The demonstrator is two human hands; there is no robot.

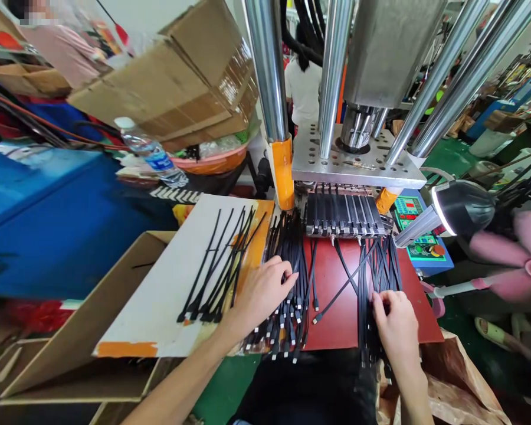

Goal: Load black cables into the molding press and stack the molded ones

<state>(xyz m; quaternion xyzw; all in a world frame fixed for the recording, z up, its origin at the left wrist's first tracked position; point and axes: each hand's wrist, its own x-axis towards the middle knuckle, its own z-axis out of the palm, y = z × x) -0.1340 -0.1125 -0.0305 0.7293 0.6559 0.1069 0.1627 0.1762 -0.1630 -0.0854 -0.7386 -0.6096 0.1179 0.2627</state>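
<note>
My left hand (268, 283) is over a thick pile of black USB cables (287, 319) on the left part of the red work surface. Its fingers are curled toward the thumb; what they hold, if anything, is hidden. At the right, my right hand (398, 327) pinches at a second bundle of black cables (387, 268), which hangs past the front edge. One loose cable (336, 298) lies slanted between the hands. Behind them, a slotted metal fixture (343, 215) holds several black cables side by side under the press plate (358, 168).
More cables (223, 265) lie on a white board (159, 295) at left, above a cardboard box (84, 330). Steel press columns (269, 71) rise behind. At right are a control panel (418, 227), a lamp (464, 206) and a pink fan (504, 251). Other people stand in the background.
</note>
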